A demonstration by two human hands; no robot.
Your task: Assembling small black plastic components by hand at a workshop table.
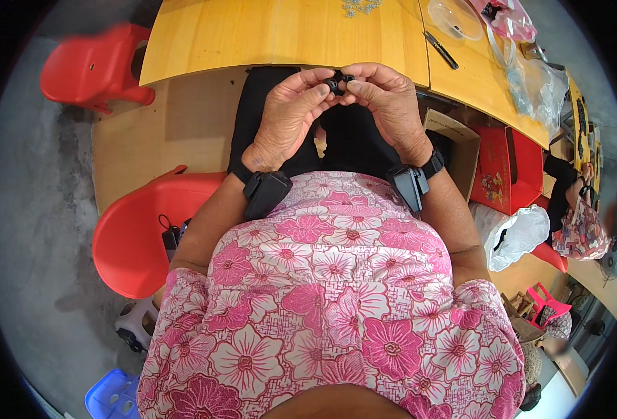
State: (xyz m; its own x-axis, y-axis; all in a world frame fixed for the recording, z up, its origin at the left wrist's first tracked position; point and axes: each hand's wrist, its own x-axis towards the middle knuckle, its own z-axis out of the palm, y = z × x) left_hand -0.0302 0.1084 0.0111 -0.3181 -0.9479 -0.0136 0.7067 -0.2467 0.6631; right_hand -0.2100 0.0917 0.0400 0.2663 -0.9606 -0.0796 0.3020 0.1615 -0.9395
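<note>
Between my two hands, just over the table's near edge, is a small black part with rounded, ring-like ends; its exact kind does not show at this size. My left hand pinches its left side between thumb and fingertips. From the other side my right hand grips it in the same way, thumb below and forefinger above. The fingertips of both hands nearly meet and cover much of the part. On the yellow wooden table, at its far side, lies a little heap of small shiny pieces.
A black utility knife lies at the table's right, near a clear round lid and clear plastic bags. Right of my knees stand a cardboard box and a red box. Red chairs stand at the left.
</note>
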